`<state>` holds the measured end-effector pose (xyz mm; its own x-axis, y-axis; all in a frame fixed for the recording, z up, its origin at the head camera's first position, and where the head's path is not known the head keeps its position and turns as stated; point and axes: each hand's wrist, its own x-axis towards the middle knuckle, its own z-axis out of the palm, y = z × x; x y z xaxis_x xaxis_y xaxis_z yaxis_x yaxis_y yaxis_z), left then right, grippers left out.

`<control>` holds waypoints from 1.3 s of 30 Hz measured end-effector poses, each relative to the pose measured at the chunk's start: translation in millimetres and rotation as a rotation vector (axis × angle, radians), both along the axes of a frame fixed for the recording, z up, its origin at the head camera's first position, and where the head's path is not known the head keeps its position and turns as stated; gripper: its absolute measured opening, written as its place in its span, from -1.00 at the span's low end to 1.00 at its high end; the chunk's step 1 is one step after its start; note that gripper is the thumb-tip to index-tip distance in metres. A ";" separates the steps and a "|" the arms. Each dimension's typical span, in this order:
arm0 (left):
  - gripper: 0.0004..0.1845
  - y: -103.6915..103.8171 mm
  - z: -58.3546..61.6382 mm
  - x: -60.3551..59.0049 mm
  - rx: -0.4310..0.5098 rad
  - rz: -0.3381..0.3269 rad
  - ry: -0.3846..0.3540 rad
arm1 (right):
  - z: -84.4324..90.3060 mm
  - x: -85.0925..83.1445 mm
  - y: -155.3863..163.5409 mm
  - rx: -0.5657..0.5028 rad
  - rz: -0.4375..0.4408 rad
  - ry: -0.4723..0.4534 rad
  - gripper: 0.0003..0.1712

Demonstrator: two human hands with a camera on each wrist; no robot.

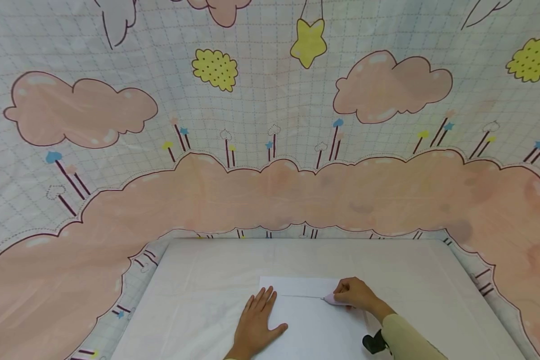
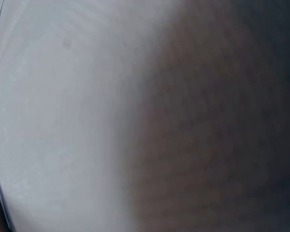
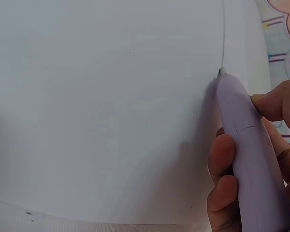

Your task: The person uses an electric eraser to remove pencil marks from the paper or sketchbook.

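A white sheet of paper lies on a white table. My left hand rests flat on the sheet's left part, fingers straight and spread. My right hand grips a pale lilac pen, its tip touching the paper at the end of a thin drawn line. In the right wrist view the fingers curl around the pen barrel and the line runs away from the tip. The left wrist view shows only a blurred white surface and shadow.
A cloth backdrop printed with pink clouds, stars and a grid hangs behind and around the table. A black wrist-mounted device sits on my right forearm by a pale sleeve.
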<state>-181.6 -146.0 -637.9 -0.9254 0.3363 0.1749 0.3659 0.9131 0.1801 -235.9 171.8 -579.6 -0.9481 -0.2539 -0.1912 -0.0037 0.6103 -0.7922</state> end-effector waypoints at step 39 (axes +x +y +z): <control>-0.03 0.5 -2.5 -0.5 0.014 0.001 0.031 | 2.9 4.3 -2.1 -0.037 0.037 0.030 -0.88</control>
<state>-182.1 -145.5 -640.4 -0.9197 0.3327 0.2082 0.3706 0.9108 0.1817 -231.5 169.8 -576.7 -0.9430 -0.2955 -0.1529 -0.0498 0.5799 -0.8132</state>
